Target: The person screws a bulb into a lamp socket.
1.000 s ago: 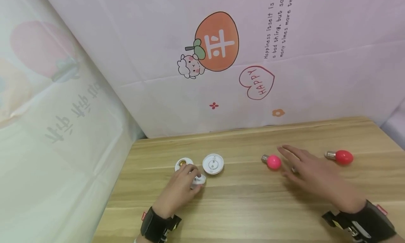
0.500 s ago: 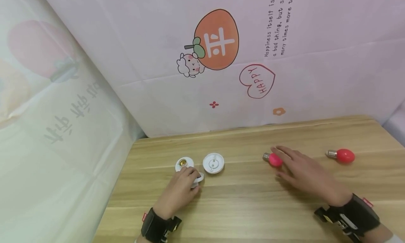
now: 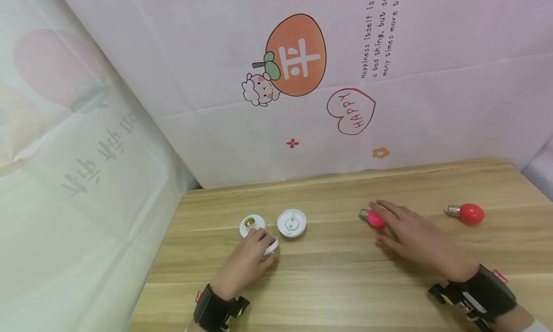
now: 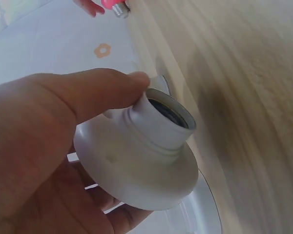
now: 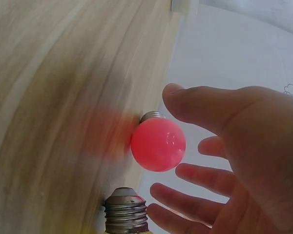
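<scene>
My left hand (image 3: pixel 245 259) grips a white lamp holder (image 4: pixel 156 131) just above the table. In the left wrist view my thumb presses on its collar, fingers are under its flange, and the socket mouth tilts sideways. My right hand (image 3: pixel 414 238) hovers at a round pink bulb (image 5: pixel 158 145) lying on the table. Its thumb and fingers are spread about the bulb, with a gap visible around it. In the right wrist view another bulb's metal screw base (image 5: pixel 126 212) lies near those fingers, with a yellow edge; the hand hides this bulb in the head view.
A second lamp holder (image 3: pixel 246 230) with a brass socket lies beyond my left hand. Beside it is a round white piece (image 3: pixel 291 223), hollow side up. A red bulb (image 3: pixel 471 213) lies at the far right. A printed cloth (image 3: pixel 242 149) hangs behind the wooden table (image 3: pixel 328 293).
My right hand has moved left onto the pink bulb, then stayed nearly still for the last half second. The lamp holder in my left hand has tilted slightly.
</scene>
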Available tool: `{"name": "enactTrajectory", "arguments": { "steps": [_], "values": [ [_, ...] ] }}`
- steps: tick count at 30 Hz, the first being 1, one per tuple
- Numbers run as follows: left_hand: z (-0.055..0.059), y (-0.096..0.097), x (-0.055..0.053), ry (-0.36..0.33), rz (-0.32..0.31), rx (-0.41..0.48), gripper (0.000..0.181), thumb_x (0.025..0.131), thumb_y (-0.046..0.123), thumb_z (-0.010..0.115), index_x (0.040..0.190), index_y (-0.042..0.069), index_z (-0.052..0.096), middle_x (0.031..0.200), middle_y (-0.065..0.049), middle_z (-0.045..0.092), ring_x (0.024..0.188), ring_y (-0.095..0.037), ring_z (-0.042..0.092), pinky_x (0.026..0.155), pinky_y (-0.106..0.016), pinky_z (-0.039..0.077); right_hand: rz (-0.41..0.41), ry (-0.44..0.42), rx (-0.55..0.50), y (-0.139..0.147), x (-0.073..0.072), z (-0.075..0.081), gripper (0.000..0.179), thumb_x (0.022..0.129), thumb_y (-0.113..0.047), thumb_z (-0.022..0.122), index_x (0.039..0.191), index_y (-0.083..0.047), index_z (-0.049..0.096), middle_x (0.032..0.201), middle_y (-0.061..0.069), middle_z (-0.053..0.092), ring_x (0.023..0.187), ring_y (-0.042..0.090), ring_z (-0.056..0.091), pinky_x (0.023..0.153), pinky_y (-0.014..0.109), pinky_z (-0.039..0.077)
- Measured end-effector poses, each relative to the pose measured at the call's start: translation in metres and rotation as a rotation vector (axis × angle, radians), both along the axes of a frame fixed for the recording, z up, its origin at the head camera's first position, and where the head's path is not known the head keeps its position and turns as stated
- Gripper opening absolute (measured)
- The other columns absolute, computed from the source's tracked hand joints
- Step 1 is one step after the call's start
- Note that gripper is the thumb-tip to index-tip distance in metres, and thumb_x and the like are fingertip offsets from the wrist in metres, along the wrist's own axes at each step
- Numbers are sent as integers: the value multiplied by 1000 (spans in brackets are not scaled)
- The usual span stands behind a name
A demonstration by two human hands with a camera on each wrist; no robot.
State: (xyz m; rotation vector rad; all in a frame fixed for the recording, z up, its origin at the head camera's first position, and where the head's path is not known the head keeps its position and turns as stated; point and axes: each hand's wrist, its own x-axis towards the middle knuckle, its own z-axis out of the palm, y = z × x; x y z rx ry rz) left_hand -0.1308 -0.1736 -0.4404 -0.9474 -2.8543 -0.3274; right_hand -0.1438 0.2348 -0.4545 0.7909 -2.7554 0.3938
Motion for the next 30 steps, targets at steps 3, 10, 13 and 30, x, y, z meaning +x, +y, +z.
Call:
{"name": "enactTrajectory", "arguments": {
  "steps": [3,10,13,30],
  "values": [
    [1,3,0,-5,-1,15,33,89,27,68,115,8,66,105,1,59,93,-13,49,78,-30,52,-2,0,4,0,0,0,79,83,-35,73,146,-4,39,142,21,45,120,41,49,91,61,49],
    [2,9,-1,25,-11,58,26,96,32,60,108,9,64,100,2,55,89,-12,48,83,-35,51,1,-7,18,1,0,0,79,84,-36,72,147,-4,37,144,20,43,123,41,46,93,62,47],
    [3,12,-1,33,-27,85,29,100,36,52,110,11,63,100,3,55,92,-12,48,87,-36,49,6,0,14,1,0,1,78,84,-35,72,147,-4,37,144,20,43,123,40,46,93,61,47],
    [13,39,4,-15,-77,291,22,101,37,50,106,18,59,99,11,55,96,-5,51,81,-26,52,10,2,27,-7,4,12,80,82,-33,74,149,-8,36,147,17,40,127,38,43,99,60,44]
  ]
}}
